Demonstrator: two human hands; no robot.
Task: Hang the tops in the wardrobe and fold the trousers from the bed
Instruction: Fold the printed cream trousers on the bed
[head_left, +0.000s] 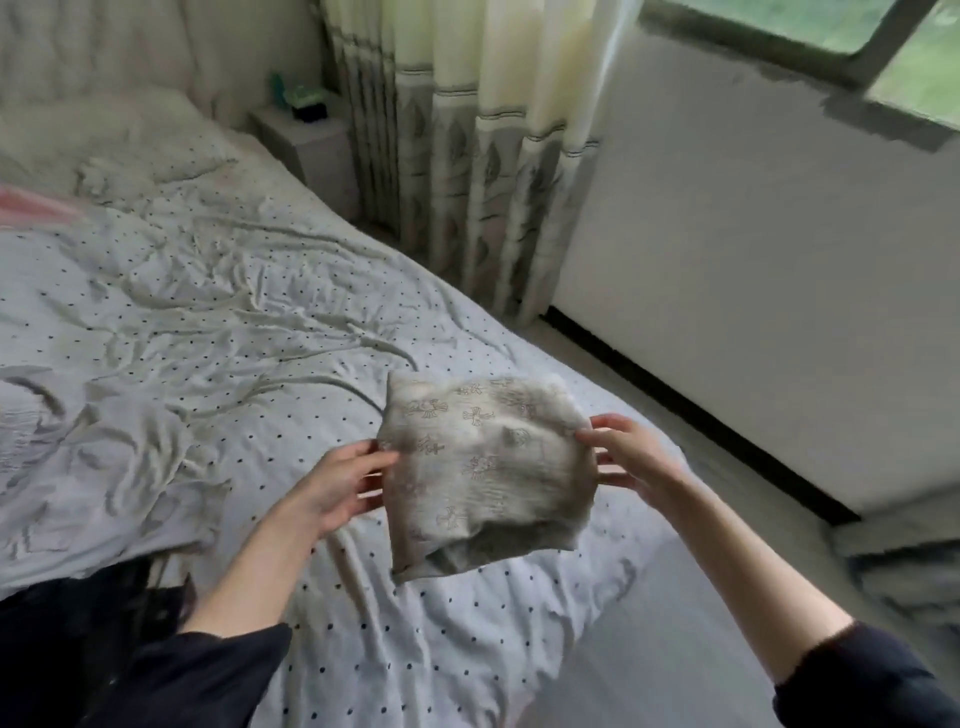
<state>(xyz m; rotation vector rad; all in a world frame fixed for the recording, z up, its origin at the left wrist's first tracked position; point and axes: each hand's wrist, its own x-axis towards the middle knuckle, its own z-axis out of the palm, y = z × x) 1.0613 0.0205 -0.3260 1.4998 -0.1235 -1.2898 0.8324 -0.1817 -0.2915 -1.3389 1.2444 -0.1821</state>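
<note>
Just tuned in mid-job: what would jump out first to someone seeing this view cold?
The folded grey patterned garment in the middle, gripped at its sides by the left hand and right hand above the near corner of the bed. Beneath it spreads the rumpled polka-dot sheet, filling the left half. Behind, patterned curtains hang beside a white wall under the window at upper right.

No legible text, seemingly.
</note>
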